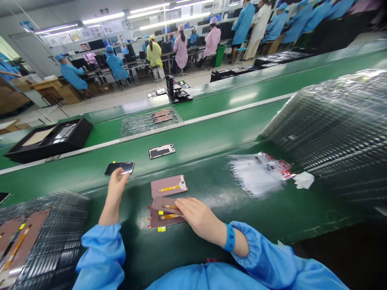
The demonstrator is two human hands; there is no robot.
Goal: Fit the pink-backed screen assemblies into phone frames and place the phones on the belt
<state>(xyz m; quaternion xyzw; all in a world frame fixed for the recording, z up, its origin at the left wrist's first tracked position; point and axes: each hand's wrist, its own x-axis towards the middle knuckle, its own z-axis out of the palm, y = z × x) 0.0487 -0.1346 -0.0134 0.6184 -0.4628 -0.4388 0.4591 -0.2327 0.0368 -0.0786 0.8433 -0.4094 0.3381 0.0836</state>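
Observation:
My left hand [116, 182] reaches forward to a black phone [119, 167] lying on the green belt, its fingertips on the near edge; the fingers look curled on it. My right hand [196, 215] lies flat, fingers stretched, on a small stack of pink phone panels [163, 213] with yellow flex strips. Another pink panel [169, 185] lies just beyond the stack. A silver-framed phone part [161, 151] sits farther out on the belt.
A heap of clear film sheets [256, 173] and a white scrap [304, 180] lie to the right. Tall stacks of clear trays [332, 129] stand at right, more trays [45, 233] with pink panels at left. A black box [51, 139] sits far left. Other workers sit beyond.

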